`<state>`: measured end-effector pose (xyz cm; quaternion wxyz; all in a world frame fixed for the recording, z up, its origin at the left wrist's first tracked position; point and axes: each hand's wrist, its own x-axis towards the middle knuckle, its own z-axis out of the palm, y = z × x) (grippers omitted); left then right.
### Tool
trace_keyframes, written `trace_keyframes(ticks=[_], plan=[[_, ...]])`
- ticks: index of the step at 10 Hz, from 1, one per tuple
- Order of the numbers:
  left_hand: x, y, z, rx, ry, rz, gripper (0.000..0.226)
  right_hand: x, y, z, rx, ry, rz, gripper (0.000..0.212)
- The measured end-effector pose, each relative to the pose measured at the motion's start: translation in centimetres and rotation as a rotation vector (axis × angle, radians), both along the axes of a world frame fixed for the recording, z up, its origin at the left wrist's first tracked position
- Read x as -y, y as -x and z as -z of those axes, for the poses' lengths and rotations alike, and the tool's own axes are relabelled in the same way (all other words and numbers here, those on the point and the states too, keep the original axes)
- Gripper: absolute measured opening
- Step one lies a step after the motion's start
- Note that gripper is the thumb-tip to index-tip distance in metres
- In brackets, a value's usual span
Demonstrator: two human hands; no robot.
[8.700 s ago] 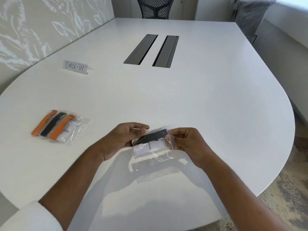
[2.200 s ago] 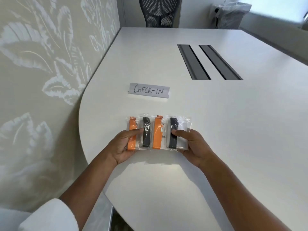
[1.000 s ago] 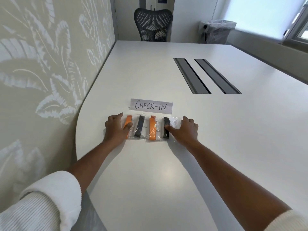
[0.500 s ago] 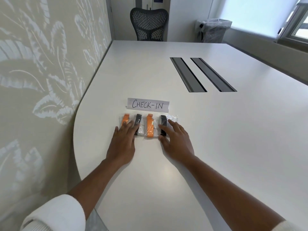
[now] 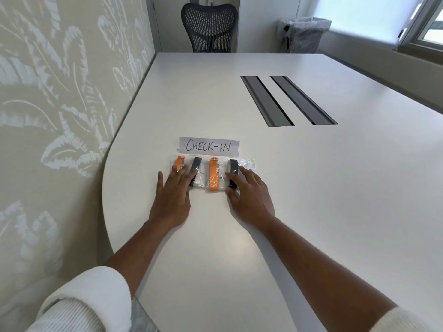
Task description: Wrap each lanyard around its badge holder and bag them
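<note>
Several clear bags, each with a wrapped lanyard and badge holder, lie in a row on the white table (image 5: 311,188) just below the CHECK-IN sign (image 5: 209,146). From left to right the lanyards are orange (image 5: 179,161), black (image 5: 195,165), orange (image 5: 213,173) and black (image 5: 233,167). My left hand (image 5: 173,192) lies flat with straight fingers on the two left bags. My right hand (image 5: 248,194) lies flat with spread fingers on the rightmost bag, covering its lower part.
Two dark cable slots (image 5: 287,100) run along the table's middle. A mesh office chair (image 5: 209,27) stands at the far end and a lined bin (image 5: 303,34) beside it. A patterned wall (image 5: 60,92) borders the table's left edge.
The last bagged holder was carried over and set at the row's right end under the sign. Both hands went from gripping the row's ends to lying flat on the bags.
</note>
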<state>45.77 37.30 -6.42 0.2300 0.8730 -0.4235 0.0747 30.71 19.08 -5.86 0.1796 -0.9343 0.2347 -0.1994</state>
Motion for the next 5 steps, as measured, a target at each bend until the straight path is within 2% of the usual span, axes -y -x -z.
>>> trace_keyframes(ticks=[2, 4, 5], plan=[[-0.1, 0.6, -0.1, 0.013, 0.031, 0.014, 0.064, -0.2, 0.8, -0.5, -0.01, -0.024, 0.005, 0.055], [0.2, 3.0, -0.9, 0.074, 0.1, 0.004, 0.047, 0.3, 2.5, -1.2, -0.074, -0.031, -0.043, 0.065], [1.3, 5.1, -0.8, 0.087, 0.068, -0.044, 0.054, 1.5, 4.4, -1.1, -0.121, 0.0, -0.079, 0.074]])
